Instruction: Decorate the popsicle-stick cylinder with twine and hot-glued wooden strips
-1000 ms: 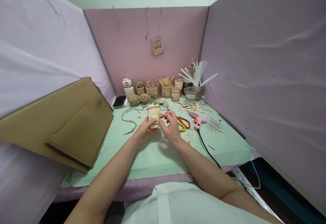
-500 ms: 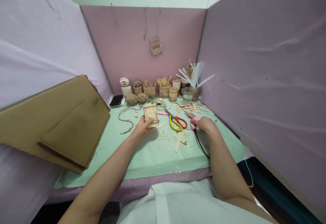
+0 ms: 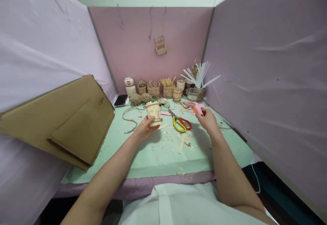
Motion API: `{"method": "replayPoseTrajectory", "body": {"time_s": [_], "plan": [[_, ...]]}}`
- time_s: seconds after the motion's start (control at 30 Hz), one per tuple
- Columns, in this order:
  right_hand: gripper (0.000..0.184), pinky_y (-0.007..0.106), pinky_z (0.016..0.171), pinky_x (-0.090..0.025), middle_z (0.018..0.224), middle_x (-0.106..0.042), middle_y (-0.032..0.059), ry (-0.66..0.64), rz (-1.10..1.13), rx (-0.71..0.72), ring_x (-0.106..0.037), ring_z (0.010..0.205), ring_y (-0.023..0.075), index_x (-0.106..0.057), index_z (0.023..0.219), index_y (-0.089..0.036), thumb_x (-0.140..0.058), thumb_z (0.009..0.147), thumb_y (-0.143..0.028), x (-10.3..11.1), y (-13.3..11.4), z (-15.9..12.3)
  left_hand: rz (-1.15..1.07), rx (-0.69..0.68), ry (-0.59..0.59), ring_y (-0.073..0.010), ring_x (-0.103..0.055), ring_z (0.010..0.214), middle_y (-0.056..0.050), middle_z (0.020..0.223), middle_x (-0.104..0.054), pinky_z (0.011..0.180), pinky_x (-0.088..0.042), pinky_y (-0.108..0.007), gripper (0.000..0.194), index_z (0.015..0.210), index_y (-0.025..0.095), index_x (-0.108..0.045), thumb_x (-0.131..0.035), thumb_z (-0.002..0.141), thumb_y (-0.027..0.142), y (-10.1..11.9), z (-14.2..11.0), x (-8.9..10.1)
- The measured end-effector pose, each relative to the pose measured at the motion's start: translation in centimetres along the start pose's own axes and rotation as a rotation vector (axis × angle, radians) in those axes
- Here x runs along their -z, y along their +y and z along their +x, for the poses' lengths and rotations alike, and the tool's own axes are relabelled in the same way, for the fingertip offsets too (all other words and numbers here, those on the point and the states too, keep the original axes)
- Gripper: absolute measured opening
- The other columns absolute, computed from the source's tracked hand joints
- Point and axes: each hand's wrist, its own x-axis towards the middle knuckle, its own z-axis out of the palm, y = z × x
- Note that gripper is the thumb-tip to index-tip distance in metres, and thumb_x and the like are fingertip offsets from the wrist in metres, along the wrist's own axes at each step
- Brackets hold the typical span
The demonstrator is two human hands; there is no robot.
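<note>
My left hand [image 3: 146, 126] is closed around the lower part of a small pale wooden cup [image 3: 154, 113] with a strip-like trim, held upright above the table. In my right hand [image 3: 207, 119] is a pink glue gun [image 3: 197, 108], gripped by its handle with the nozzle pointing left; the fingers partly hide the handle. Scissors [image 3: 180, 122] with one yellow and one red handle lie open on the table between my hands. Wood shavings [image 3: 187, 141] and a flat wooden strip [image 3: 182, 144] are scattered nearer to me.
Twine balls [image 3: 135, 99], a phone [image 3: 121, 100], a white bottle [image 3: 130, 87] and baskets of sticks [image 3: 168, 90] line the back. White glue sticks [image 3: 200, 75] stand in a pot at the back right. A large cardboard piece [image 3: 76, 122] leans at the left. Fabric-covered walls enclose the table.
My right hand has lifted the glue gun off the table and raised it, its nozzle now turned left. The left hand still holds the cup. The whole view has shifted slightly.
</note>
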Motion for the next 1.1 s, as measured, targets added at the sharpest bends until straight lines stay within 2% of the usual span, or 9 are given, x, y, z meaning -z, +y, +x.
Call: {"method": "replayPoseTrajectory", "body": {"time_s": [0.1, 0.23, 0.37, 0.5, 0.6, 0.7, 0.83, 0.93, 1.1], "plan": [[0.040, 0.034, 0.077, -0.043, 0.104, -0.068, 0.0149, 0.087, 0.029, 0.152, -0.061, 0.089, 0.0260, -0.061, 0.111, -0.015, -0.056, 0.082, -0.041, -0.4, -2.0, -1.8, -0.007, -0.002, 0.009, -0.0205, -0.068, 0.101, -0.012, 0.116, -0.070, 0.080, -0.056, -0.030, 0.039, 0.112, 0.017, -0.061, -0.076, 0.079, 0.029, -0.1, 0.1, 0.1], [0.032, 0.035, 0.077, -0.043, 0.092, -0.064, 0.0096, 0.021, 0.162, 0.323, -0.056, 0.085, 0.0239, -0.060, 0.091, -0.019, -0.051, 0.084, -0.048, -0.1, -4.5, -4.6, -0.014, -0.008, -0.013, -0.0211, -0.067, 0.102, -0.012, 0.117, -0.069, 0.083, -0.056, -0.032, 0.040, 0.114, 0.016, -0.061, -0.077, 0.079, 0.031, -0.2, 0.2, 0.3], [0.033, 0.031, 0.065, -0.042, 0.074, -0.058, 0.0015, -0.168, 0.310, 0.267, -0.052, 0.070, 0.0185, -0.057, 0.082, -0.020, -0.058, 0.079, -0.053, 0.7, -6.1, -6.6, -0.005, -0.009, -0.020, -0.0202, -0.068, 0.100, -0.012, 0.118, -0.069, 0.081, -0.055, -0.030, 0.043, 0.115, 0.016, -0.061, -0.077, 0.079, 0.033, -0.3, 0.2, 0.5], [0.034, 0.029, 0.057, -0.042, 0.076, -0.062, 0.0011, -0.275, 0.503, 0.159, -0.054, 0.063, 0.0163, -0.058, 0.090, -0.019, -0.066, 0.072, -0.047, 0.3, -6.8, -7.6, 0.057, -0.026, -0.004, -0.0211, -0.068, 0.100, -0.012, 0.117, -0.069, 0.080, -0.055, -0.031, 0.046, 0.113, 0.017, -0.061, -0.080, 0.075, 0.035, -0.3, 0.2, 0.3], [0.037, 0.028, 0.055, -0.045, 0.081, -0.065, 0.0032, -0.369, 0.627, 0.102, -0.056, 0.060, 0.0149, -0.059, 0.097, -0.017, -0.066, 0.071, -0.043, -0.6, -7.0, -8.1, 0.102, -0.051, 0.013, -0.0233, -0.068, 0.101, -0.013, 0.120, -0.069, 0.085, -0.056, -0.035, 0.052, 0.113, 0.018, -0.059, -0.084, 0.070, 0.037, -0.4, 0.2, 0.0], [0.038, 0.029, 0.055, -0.045, 0.076, -0.064, 0.0021, -0.402, 0.585, 0.132, -0.056, 0.059, 0.0147, -0.060, 0.096, -0.017, -0.065, 0.074, -0.047, -1.4, -6.7, -8.5, 0.140, -0.074, 0.039, -0.0241, -0.069, 0.099, -0.013, 0.120, -0.068, 0.088, -0.055, -0.040, 0.059, 0.115, 0.019, -0.056, -0.085, 0.067, 0.038, -0.8, 0.4, 0.0], [0.040, 0.029, 0.055, -0.044, 0.072, -0.062, 0.0024, -0.424, 0.478, 0.165, -0.054, 0.058, 0.0155, -0.059, 0.090, -0.017, -0.057, 0.080, -0.056, -2.2, -6.2, -8.8, 0.238, -0.110, 0.102, -0.0227, -0.070, 0.099, -0.012, 0.123, -0.066, 0.090, -0.055, -0.040, 0.061, 0.116, 0.021, -0.053, -0.084, 0.067, 0.040, -1.3, 0.6, 0.2], [0.041, 0.031, 0.058, -0.045, 0.081, -0.066, 0.0066, -0.366, 0.413, 0.205, -0.056, 0.063, 0.0176, -0.058, 0.090, -0.018, -0.051, 0.084, -0.058, -2.8, -5.9, -8.9, 0.319, -0.136, 0.146, -0.0242, -0.068, 0.104, -0.013, 0.128, -0.063, 0.089, -0.055, -0.040, 0.064, 0.118, 0.022, -0.051, -0.084, 0.067, 0.041, -1.4, 0.8, 0.3], [0.036, 0.032, 0.063, -0.044, 0.074, -0.062, 0.0058, -0.284, 0.301, 0.295, -0.059, 0.071, 0.0224, -0.056, 0.085, -0.021, -0.047, 0.087, -0.056, -3.2, -5.6, -8.9, 0.416, -0.170, 0.195, -0.0271, -0.066, 0.106, -0.016, 0.129, -0.062, 0.084, -0.055, -0.039, 0.067, 0.120, 0.020, -0.050, -0.083, 0.067, 0.044, -1.1, 0.6, 0.1]]}}
